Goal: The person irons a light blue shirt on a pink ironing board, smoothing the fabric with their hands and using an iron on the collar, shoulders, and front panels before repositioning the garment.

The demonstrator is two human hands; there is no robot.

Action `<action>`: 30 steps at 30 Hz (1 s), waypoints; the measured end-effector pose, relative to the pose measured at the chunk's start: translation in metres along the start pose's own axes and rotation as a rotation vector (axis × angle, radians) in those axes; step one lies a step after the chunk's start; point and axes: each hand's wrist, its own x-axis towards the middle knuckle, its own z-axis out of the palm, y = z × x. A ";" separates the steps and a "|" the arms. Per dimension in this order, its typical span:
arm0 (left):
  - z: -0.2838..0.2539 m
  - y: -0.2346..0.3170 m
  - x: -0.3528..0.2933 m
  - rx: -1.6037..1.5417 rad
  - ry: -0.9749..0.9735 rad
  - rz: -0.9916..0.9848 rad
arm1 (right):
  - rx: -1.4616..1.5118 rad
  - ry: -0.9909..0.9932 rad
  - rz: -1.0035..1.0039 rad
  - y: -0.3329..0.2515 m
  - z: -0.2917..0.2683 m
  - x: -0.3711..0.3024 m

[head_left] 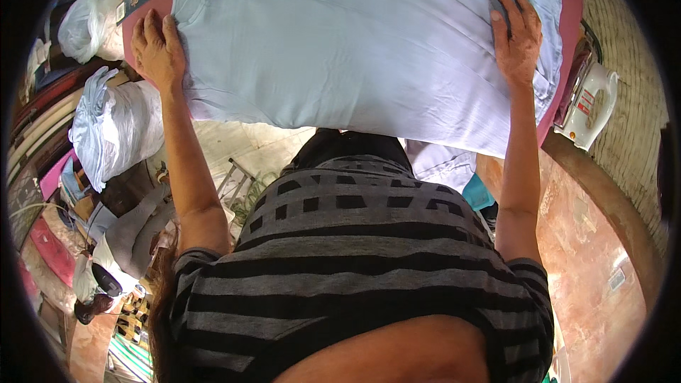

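Observation:
A light blue shirt (340, 50) with several pale buttons lies spread over a maroon padded board (569, 35), its lower part draping over the near edge. At the shirt's left edge my left hand (159, 51) rests on the board, open, with its fingers slightly apart and the thumb by the cloth. Just beyond those fingers lies a dark tag (135, 1). Flat on the shirt's right part is my right hand (518, 37), open, fingers spread and thumb apart. Small creases run through the cloth around it. Neither hand grips anything.
A white iron-like appliance (594, 105) stands by the board's right end. Clear plastic bags and a bundle of light blue cloth in plastic (128, 120) sit at the left, near stacked goods. A person (117, 269) is low at the left. Pale cloth (440, 163) hangs below the board.

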 end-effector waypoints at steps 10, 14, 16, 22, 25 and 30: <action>-0.004 -0.003 0.003 -0.014 -0.023 -0.024 | 0.051 0.002 0.036 -0.009 0.000 -0.002; -0.006 0.002 0.006 -0.024 -0.053 -0.046 | 0.089 -0.113 0.096 -0.012 -0.002 0.000; -0.007 0.006 0.005 0.024 -0.046 -0.028 | 0.142 -0.149 0.115 -0.016 -0.005 0.001; -0.011 -0.001 0.005 0.043 -0.111 0.049 | 0.194 -0.041 0.039 -0.014 0.002 0.003; -0.013 0.002 0.003 0.022 -0.112 0.045 | 0.188 -0.008 0.056 -0.008 0.003 0.002; -0.006 0.004 0.010 0.076 -0.158 0.020 | 0.237 0.051 0.121 -0.008 0.004 -0.008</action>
